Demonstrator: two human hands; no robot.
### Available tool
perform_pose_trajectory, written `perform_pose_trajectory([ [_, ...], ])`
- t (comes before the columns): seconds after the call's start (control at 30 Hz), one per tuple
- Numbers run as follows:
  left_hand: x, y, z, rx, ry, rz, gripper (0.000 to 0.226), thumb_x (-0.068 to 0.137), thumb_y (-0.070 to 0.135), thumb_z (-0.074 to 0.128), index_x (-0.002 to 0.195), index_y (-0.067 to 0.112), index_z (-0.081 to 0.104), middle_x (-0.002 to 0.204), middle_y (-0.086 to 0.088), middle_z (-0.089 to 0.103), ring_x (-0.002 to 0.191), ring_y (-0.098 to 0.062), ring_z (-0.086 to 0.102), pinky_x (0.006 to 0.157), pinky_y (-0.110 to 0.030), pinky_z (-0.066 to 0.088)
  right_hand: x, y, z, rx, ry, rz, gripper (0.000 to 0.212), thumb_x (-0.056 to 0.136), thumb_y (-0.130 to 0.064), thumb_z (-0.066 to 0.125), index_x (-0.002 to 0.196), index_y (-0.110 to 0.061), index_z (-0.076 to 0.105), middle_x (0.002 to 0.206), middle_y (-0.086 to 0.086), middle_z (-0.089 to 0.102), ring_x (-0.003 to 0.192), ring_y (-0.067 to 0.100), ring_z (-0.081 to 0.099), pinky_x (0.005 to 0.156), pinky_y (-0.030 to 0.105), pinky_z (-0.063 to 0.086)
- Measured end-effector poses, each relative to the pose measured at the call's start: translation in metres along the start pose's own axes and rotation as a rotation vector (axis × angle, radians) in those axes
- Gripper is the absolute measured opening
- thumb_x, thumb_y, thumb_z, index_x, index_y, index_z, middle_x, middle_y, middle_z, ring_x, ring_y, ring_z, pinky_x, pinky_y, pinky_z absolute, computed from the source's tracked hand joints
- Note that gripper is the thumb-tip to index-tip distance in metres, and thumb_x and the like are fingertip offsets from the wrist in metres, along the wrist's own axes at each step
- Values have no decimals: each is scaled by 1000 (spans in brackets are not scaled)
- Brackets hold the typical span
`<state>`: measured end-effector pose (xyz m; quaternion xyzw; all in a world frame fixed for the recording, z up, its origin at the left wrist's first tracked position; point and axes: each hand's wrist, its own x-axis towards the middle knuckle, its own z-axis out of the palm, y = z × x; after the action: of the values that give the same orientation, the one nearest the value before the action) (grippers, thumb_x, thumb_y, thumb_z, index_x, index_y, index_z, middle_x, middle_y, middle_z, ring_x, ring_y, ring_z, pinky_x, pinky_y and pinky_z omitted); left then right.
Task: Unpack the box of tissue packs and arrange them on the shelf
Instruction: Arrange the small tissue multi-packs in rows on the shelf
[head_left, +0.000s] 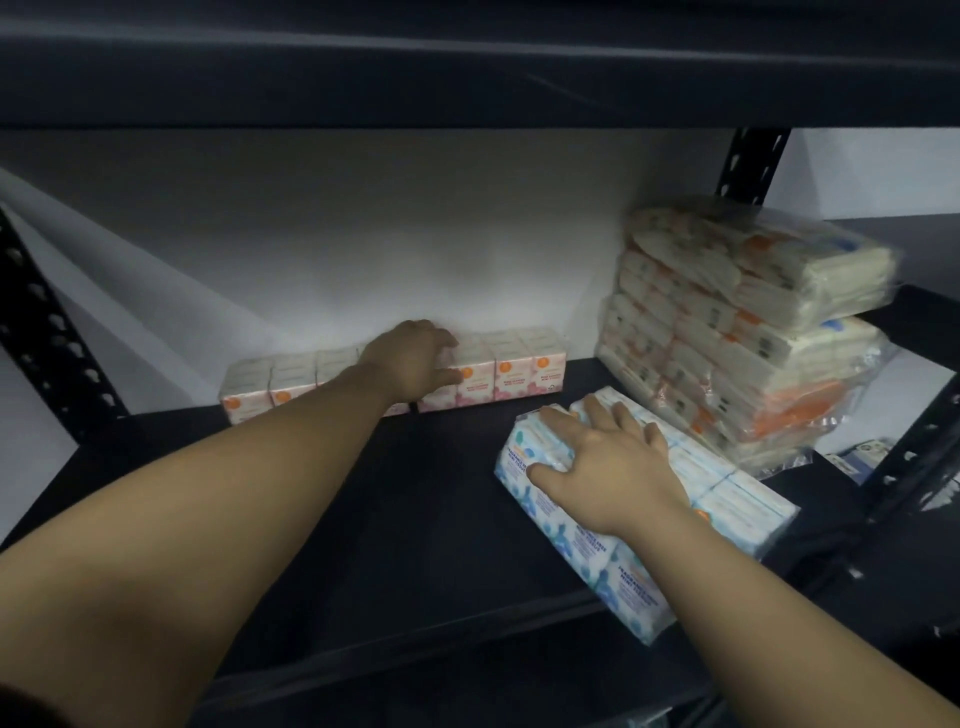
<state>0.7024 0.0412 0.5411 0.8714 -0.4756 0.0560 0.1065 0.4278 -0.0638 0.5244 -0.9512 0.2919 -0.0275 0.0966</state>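
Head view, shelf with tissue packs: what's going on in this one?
A person is stocking a dark shelf with tissue packs. The left hand reaches to the back and rests on the pink pack row standing along the wall. The right hand lies flat, fingers spread, on a blue pack bundle lying at an angle nearer the front. A tall stack of wrapped bundles sits at the right end.

We note a matt dark shelf board, perforated metal uprights, and glossy clear plastic film on the tissue packs.
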Motion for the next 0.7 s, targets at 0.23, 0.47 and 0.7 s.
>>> perform_pose_trajectory([
  [0.23, -59, -46, -18, 90, 38, -167, 69, 85, 61, 71, 143, 28, 56, 143, -5, 54, 128, -27, 49, 103, -42, 47, 0, -1, 0, -14, 9, 3, 76, 88, -73, 40, 158, -52, 16, 172, 1, 11, 158, 29, 6, 126, 56, 6],
  [0.47, -69, -55, -8, -24, 31, -228, 50, 103, 36, 59, 150, 23, 52, 151, -5, 50, 135, -26, 49, 111, -39, 41, -1, -5, 1, -46, 15, 0, 77, 88, -73, 38, 158, -51, 16, 172, 0, 13, 157, 30, 8, 125, 57, 8],
  [0.7, -53, -36, -10, -73, 50, -195, 57, 95, 33, 67, 149, 26, 51, 149, -4, 50, 134, -26, 48, 109, -39, 43, -2, -6, 1, -40, 14, 4, 77, 88, -73, 39, 158, -52, 15, 172, 0, 12, 158, 30, 7, 125, 56, 7],
])
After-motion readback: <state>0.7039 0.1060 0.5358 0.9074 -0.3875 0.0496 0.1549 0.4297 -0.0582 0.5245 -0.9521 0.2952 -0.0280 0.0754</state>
